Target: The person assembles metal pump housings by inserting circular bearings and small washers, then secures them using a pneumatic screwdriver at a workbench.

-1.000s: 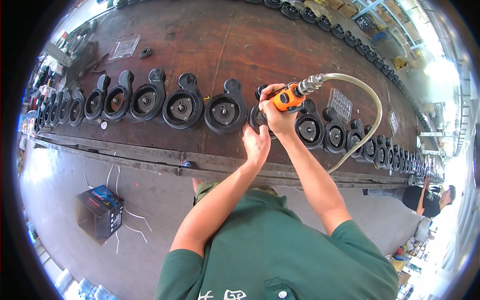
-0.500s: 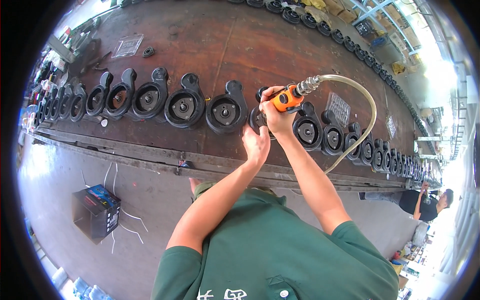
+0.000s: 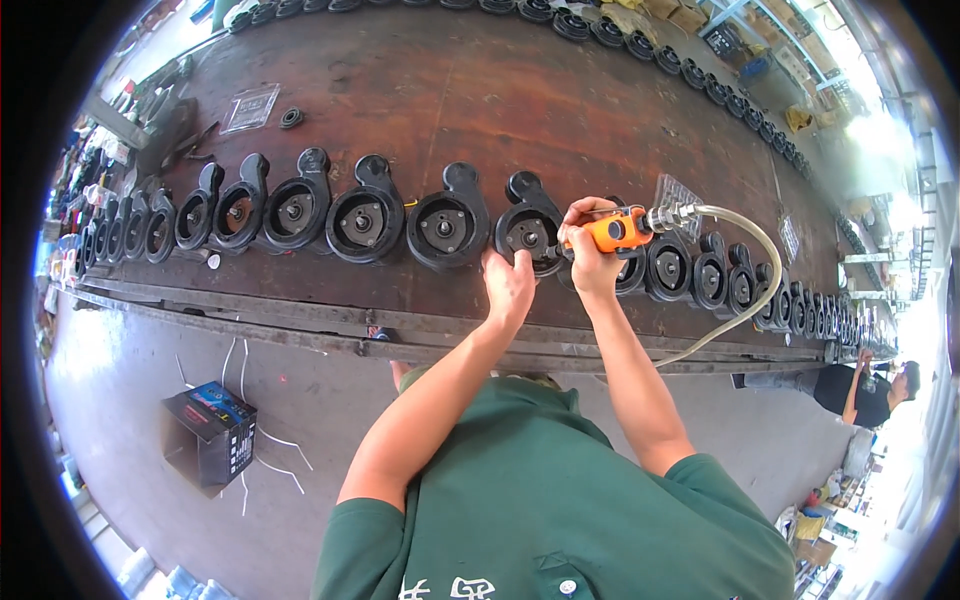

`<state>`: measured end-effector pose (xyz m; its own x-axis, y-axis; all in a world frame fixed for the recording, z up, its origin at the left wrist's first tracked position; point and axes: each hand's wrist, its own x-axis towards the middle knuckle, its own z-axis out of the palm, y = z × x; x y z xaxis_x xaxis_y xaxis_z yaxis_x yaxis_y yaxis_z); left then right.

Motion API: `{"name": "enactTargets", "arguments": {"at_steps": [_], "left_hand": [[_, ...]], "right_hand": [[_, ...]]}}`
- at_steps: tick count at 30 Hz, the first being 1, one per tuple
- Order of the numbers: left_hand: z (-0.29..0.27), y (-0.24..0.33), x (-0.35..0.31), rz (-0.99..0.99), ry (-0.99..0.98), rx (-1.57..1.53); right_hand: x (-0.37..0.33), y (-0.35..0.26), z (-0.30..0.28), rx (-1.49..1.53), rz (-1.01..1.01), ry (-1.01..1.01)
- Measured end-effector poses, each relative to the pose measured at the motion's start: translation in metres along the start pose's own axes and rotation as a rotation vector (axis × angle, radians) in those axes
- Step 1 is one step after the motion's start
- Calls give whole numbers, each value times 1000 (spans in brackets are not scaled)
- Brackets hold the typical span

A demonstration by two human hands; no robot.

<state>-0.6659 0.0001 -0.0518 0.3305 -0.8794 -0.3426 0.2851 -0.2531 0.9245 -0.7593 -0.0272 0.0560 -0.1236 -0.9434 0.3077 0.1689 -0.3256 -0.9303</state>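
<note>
My right hand (image 3: 590, 250) is wrapped around an orange air-powered driver (image 3: 615, 231), its tip pointing left toward a black round housing (image 3: 530, 234). That housing has a knob-like arm at its top and a grey disc with a central shaft inside. My left hand (image 3: 510, 287) grips the near rim of the same housing, thumb and fingers at its lower left edge. A clear hose (image 3: 765, 255) with a metal coupling runs from the driver's back end and curves down to the table edge. Whether the tip touches the housing is hard to tell.
Similar black housings (image 3: 447, 228) stand in a row along the brown table (image 3: 450, 110), with another row at its far edge. Clear plastic trays (image 3: 250, 107) and a small black ring (image 3: 291, 118) lie on it. A cardboard box (image 3: 210, 437) sits on the floor; another person (image 3: 850, 390) is at the right.
My right hand has moved right with the driver, which uncovers the housing's face and top arm. My left hand stays at the housing's rim.
</note>
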Motion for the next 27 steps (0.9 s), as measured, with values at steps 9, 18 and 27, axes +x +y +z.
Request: {"name": "enactTargets", "arguments": {"at_steps": [9,18,27], "left_hand": [[-1,28,-11,-109,-82,-20],[1,31,-12,-91,-92,-33],[-5,7,-3,31,-39,26]], "right_hand": [[4,6,-14,42,9,34],[5,7,-17,69,19,-38],[7,7,-2,60,63,-74]]}}
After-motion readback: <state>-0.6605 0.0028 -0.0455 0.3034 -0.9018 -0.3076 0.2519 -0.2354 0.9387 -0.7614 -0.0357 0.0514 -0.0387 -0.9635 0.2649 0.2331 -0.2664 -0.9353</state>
